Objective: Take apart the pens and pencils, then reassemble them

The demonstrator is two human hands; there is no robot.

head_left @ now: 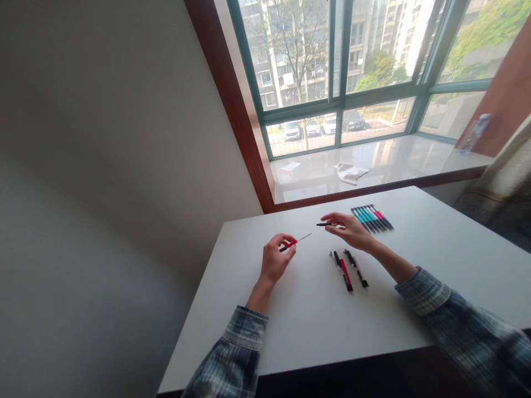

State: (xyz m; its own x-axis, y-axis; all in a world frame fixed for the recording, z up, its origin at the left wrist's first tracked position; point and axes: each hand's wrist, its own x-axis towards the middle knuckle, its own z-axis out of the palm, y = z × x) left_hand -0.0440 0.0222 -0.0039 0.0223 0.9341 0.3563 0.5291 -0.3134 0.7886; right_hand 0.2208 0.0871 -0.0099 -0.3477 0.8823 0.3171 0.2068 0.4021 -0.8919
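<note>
Between the thumb and fingers of my left hand (277, 257) is a red pen barrel (289, 245) with a black grip; a thin refill sticks out of it toward the right. My right hand (349, 229) pinches a small black pen part (324, 224), held apart from the refill's tip. Below my right hand lie loose pen parts: a red barrel piece (345, 272), black pieces (350, 257) and thin clear refills or tubes. Just behind the right wrist, several assembled pens (372, 217) in teal and pink with black grips lie side by side in a row.
All this is on a white table (232, 331), whose far edge meets a window sill (315, 188). On the sill lie a crumpled cloth (350, 172), a paper scrap (291, 166) and a clear bottle (474, 134). A grey wall (124, 166) borders the left; a curtain (498, 182) hangs right.
</note>
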